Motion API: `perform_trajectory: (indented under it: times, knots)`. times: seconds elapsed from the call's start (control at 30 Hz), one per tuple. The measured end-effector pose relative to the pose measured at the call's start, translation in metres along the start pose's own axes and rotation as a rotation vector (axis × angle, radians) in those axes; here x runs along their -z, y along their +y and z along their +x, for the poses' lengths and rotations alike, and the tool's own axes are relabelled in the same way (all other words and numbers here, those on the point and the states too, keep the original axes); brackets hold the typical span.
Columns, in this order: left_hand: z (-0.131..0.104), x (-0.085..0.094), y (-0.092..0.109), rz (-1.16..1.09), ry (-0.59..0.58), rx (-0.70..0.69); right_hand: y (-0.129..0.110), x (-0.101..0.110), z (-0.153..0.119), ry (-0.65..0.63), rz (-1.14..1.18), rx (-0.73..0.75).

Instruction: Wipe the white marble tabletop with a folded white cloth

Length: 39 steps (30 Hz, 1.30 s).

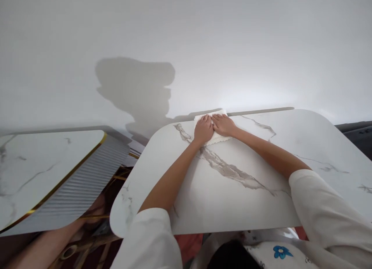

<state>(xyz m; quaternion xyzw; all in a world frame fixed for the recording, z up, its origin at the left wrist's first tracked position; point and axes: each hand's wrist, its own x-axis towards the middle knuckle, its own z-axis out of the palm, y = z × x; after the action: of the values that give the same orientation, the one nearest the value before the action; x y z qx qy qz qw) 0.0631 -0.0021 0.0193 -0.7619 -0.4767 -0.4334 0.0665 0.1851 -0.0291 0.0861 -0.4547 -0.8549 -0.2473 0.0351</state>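
My left hand [204, 129] and my right hand [223, 124] lie side by side on a white cloth [216, 138], close to the far edge of a white marble-patterned tabletop [252, 207]. Both hands hold the cloth down, fingers close together and partly bent on it, thumbs nearly meeting. The cloth has a scalloped edge and looks folded; its middle is hidden under my hands. Grey-brown veins cross the tabletop beneath my forearms.
On the left is a second marble-patterned table [43, 172] with a gold rim and ribbed grey side. Between the tables are a person's bare leg [55, 242] and brown-gold frame parts. A pale wall [247, 48] rises behind; a dark object [359, 135] is at far right.
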Motion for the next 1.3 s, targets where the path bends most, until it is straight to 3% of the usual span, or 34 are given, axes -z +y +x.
perform_trajectory:
  times: [0.3,0.57,0.7,0.87,1.1,1.3]
  knots:
    - [0.031,-0.011,0.030,0.024,-0.005,0.012,0.043,0.007,-0.001,-0.057,0.031,-0.135]
    - [0.036,-0.017,0.067,-0.043,-0.054,-0.016,0.065,0.014,-0.034,-0.027,-0.005,-0.189]
    - [0.030,-0.014,0.085,-0.053,-0.082,-0.038,0.064,0.018,-0.055,-0.010,-0.031,-0.217]
    - [0.003,-0.004,0.096,-0.041,-0.097,-0.087,0.044,0.022,-0.084,0.020,-0.069,-0.219]
    - [-0.056,0.014,0.100,-0.076,-0.061,-0.146,-0.006,0.029,-0.128,0.043,-0.080,-0.190]
    - [-0.112,0.037,0.110,-0.096,-0.113,-0.084,-0.048,0.034,-0.166,0.054,-0.076,-0.108]
